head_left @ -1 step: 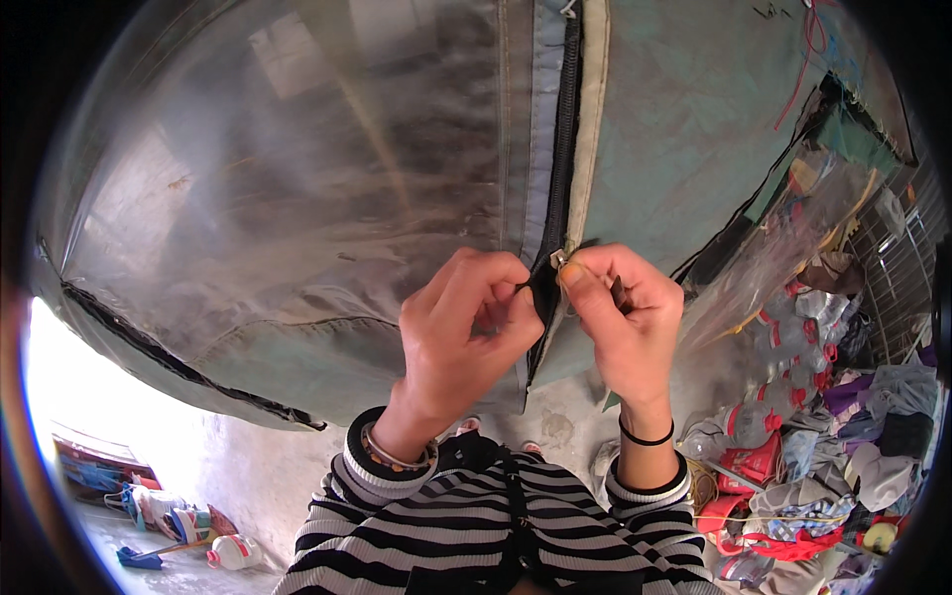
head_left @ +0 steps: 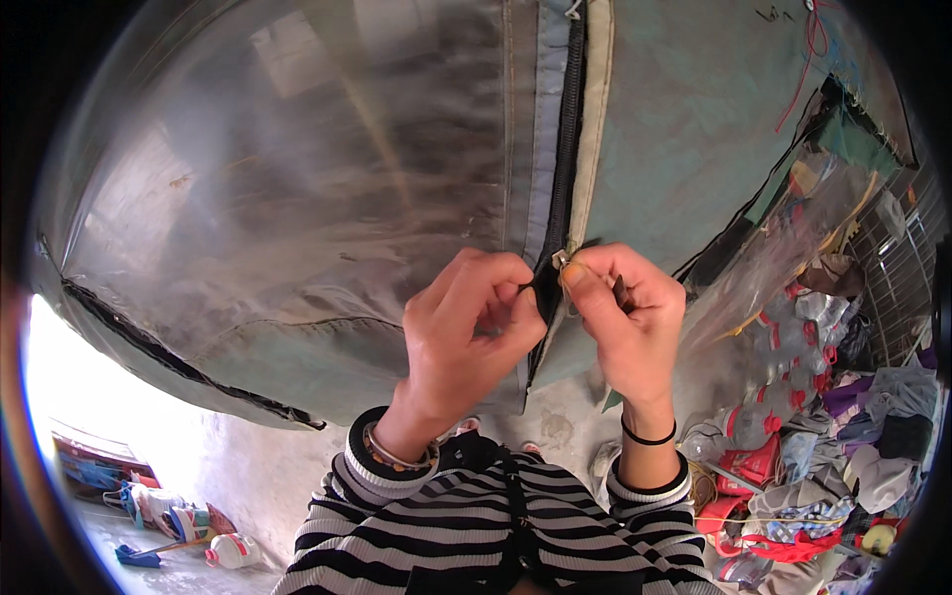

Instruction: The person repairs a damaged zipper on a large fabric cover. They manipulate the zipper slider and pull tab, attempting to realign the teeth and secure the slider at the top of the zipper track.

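Note:
A large cover of clear plastic sheet (head_left: 297, 198) and grey-green fabric (head_left: 694, 149) hangs in front of me. A black zipper (head_left: 567, 129) runs down its middle between a blue strip and a cream strip. My left hand (head_left: 471, 322) pinches the zipper's edge just left of the slider. My right hand (head_left: 630, 317) grips the small metal zipper slider (head_left: 560, 261) between thumb and forefinger. The two hands almost touch. Below the slider the two sides of the cover part. I wear black-and-white striped sleeves, and a black band sits on my right wrist.
A heap of plastic bottles, red bags and clothes (head_left: 823, 436) fills the lower right, beside a wire mesh (head_left: 897, 268). On the concrete floor (head_left: 278, 476) at the lower left lie a white bottle (head_left: 234, 549) and some blue and red items.

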`<state>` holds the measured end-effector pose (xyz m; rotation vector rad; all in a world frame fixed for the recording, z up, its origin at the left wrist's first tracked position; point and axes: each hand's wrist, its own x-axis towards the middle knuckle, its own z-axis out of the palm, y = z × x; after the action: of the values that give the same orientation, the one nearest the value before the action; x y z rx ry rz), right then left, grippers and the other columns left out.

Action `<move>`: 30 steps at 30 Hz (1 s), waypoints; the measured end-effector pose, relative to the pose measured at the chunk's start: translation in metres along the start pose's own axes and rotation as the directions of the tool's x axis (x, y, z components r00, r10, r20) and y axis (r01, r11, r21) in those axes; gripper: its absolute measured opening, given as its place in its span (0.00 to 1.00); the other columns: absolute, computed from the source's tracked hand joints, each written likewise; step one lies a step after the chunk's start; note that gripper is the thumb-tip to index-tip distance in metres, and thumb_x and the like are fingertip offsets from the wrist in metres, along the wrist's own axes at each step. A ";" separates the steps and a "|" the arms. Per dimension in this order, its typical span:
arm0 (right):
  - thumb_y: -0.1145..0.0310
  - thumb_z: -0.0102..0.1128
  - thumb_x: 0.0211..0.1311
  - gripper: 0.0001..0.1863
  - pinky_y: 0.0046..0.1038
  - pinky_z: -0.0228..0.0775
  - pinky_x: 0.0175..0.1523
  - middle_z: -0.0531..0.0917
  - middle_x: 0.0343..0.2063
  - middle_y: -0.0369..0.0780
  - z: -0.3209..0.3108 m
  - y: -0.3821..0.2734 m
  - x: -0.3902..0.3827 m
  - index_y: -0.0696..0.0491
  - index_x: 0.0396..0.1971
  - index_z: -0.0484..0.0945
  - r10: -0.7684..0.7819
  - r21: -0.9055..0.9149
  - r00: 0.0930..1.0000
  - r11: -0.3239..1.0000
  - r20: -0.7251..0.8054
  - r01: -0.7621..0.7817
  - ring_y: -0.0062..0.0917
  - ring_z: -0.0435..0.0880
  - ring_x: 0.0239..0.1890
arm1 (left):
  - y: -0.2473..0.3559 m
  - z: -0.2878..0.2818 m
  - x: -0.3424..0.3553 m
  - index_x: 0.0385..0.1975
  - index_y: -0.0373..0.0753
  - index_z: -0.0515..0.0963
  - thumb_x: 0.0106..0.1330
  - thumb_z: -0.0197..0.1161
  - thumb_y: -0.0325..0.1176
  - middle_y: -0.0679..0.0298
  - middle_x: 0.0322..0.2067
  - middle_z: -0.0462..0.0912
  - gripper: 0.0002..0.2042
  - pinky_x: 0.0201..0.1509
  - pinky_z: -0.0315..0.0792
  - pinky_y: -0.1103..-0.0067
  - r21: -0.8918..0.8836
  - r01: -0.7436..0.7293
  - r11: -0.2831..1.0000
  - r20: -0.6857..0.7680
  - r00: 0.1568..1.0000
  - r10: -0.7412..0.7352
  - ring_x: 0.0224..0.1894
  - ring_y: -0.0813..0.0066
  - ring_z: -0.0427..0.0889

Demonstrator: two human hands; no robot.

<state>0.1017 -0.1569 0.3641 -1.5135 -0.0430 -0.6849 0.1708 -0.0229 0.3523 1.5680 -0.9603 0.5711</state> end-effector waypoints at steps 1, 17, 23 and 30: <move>0.78 0.58 0.64 0.03 0.14 0.52 0.24 0.73 0.17 0.25 -0.001 -0.001 0.001 0.60 0.30 0.78 -0.003 -0.012 1.000 1.000 0.016 0.003 0.05 0.63 0.20 | 0.000 0.001 0.000 0.32 0.36 0.77 0.51 0.65 0.16 0.68 0.23 0.73 0.11 0.21 0.67 0.85 -0.010 0.013 1.000 0.006 1.000 -0.013 0.18 0.85 0.71; 0.82 0.61 0.49 0.08 0.24 0.67 0.25 0.74 0.18 0.39 -0.024 -0.013 0.025 0.58 0.30 0.74 -0.354 -0.477 0.828 0.690 0.434 0.545 0.29 0.74 0.17 | -0.006 -0.003 0.005 0.36 0.36 0.77 0.51 0.63 0.15 0.66 0.22 0.70 0.13 0.22 0.68 0.84 -0.139 -0.009 0.990 0.037 0.999 0.014 0.19 0.82 0.68; 0.82 0.60 0.51 0.06 0.20 0.63 0.24 0.73 0.16 0.37 -0.019 -0.010 0.021 0.59 0.30 0.75 -0.292 -0.430 0.896 0.799 0.335 0.421 0.21 0.71 0.16 | -0.001 -0.003 0.004 0.37 0.36 0.78 0.51 0.63 0.15 0.68 0.22 0.70 0.13 0.23 0.66 0.86 -0.173 0.042 0.984 0.015 0.999 -0.040 0.20 0.85 0.67; 0.77 0.61 0.62 0.03 0.16 0.54 0.22 0.71 0.14 0.29 -0.013 -0.005 0.018 0.60 0.29 0.77 -0.052 -0.277 0.985 0.956 0.167 0.098 0.09 0.64 0.18 | -0.010 -0.002 0.004 0.37 0.36 0.78 0.51 0.62 0.15 0.69 0.23 0.71 0.13 0.23 0.64 0.88 -0.245 0.063 0.967 0.031 0.998 -0.057 0.21 0.87 0.66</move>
<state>0.1086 -0.1755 0.3751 -1.8503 -0.1280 -0.6498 0.1816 -0.0222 0.3505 1.3787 -0.9596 0.3753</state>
